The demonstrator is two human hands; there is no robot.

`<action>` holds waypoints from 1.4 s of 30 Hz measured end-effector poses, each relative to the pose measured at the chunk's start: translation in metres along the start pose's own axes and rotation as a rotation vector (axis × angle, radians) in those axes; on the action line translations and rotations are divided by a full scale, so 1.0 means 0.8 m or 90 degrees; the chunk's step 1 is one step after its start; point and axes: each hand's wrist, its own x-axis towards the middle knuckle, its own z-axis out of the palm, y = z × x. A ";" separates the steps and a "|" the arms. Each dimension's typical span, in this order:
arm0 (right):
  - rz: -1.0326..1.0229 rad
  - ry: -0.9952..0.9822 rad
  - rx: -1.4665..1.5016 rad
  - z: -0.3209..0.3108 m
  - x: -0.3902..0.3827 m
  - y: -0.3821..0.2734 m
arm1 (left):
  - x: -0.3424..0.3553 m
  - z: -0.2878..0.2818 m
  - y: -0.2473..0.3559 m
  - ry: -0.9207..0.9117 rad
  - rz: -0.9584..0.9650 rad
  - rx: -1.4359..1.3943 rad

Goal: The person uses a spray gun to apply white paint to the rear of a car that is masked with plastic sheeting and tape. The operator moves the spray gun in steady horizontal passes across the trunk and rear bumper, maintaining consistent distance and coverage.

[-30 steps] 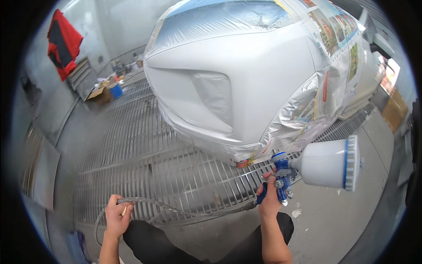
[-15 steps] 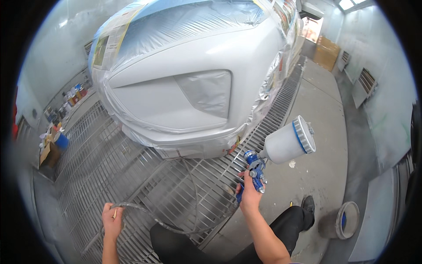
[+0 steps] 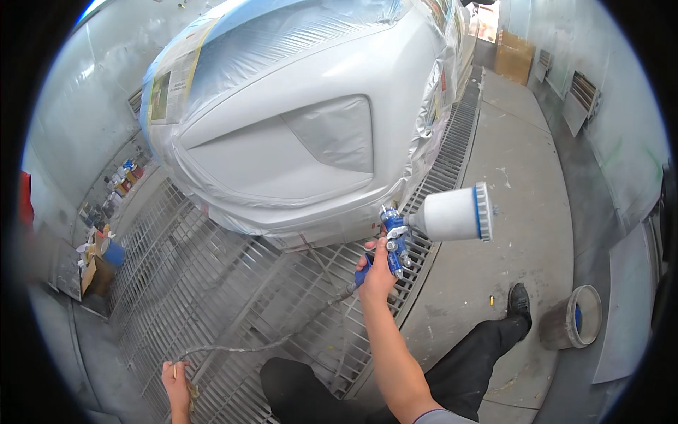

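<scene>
My right hand (image 3: 378,277) is closed round the grip of a blue spray gun (image 3: 395,244). A white paint cup (image 3: 455,215) with a blue ring is fixed to the gun and lies sideways to the right. An air hose (image 3: 282,342) runs from the gun's grip down to my left hand (image 3: 176,387), which grips it low at the left. Something small and pale, too small to name, shows at that hand's fingers. Ahead is the whitish bumper (image 3: 296,134) of a vehicle, edged with masking film (image 3: 282,39) and newspaper (image 3: 169,88). The gun is near its lower right corner.
Metal floor grating (image 3: 233,297) lies under the bumper, with grey flooring (image 3: 515,198) to the right. A bucket (image 3: 558,325) stands by my foot. Cans (image 3: 127,180) and an open cardboard box (image 3: 95,275) line the left wall; a cardboard sheet (image 3: 514,56) leans far right.
My right hand has carried the spray gun up and left, closer to the bumper, and the cup has levelled. My left hand is lower in view, and the hose is stretched straighter between both hands.
</scene>
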 end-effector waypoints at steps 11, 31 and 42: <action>0.048 0.082 0.069 0.036 0.028 0.021 | -0.031 -0.063 -0.058 0.079 0.091 0.042; 0.083 0.155 -0.011 -0.045 0.034 0.073 | -0.020 -0.010 -0.006 0.051 0.099 -0.048; -0.203 0.068 -0.377 -0.128 0.023 -0.171 | 0.018 0.211 0.051 -0.339 0.252 0.091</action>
